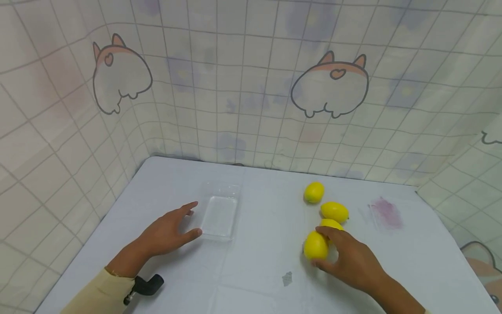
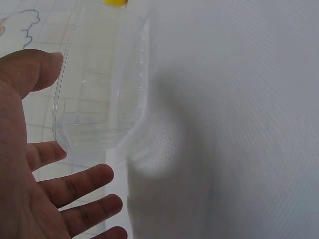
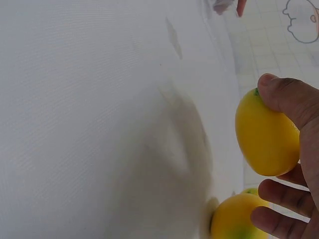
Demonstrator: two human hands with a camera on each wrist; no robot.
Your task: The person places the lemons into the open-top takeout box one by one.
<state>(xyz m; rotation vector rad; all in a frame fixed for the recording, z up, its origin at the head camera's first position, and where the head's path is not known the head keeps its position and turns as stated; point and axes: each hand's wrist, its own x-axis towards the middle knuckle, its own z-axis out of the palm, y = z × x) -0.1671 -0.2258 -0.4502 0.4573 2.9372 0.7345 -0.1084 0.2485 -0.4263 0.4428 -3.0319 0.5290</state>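
The right hand (image 1: 351, 264) pinches a lemon (image 1: 316, 247) in its fingers, likely picking it up. Beside the left hand's (image 1: 164, 233) spread fingers sits a clear box (image 1: 219, 218). Next calls for a steady pinch.

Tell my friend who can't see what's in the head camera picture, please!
A person's right hand holds a yellow lemon between thumb and fingers, with three more lemons nearby on a white table. The left hand is open beside a clear plastic tray. Behind hangs a grid-patterned cloth with cartoon animals.
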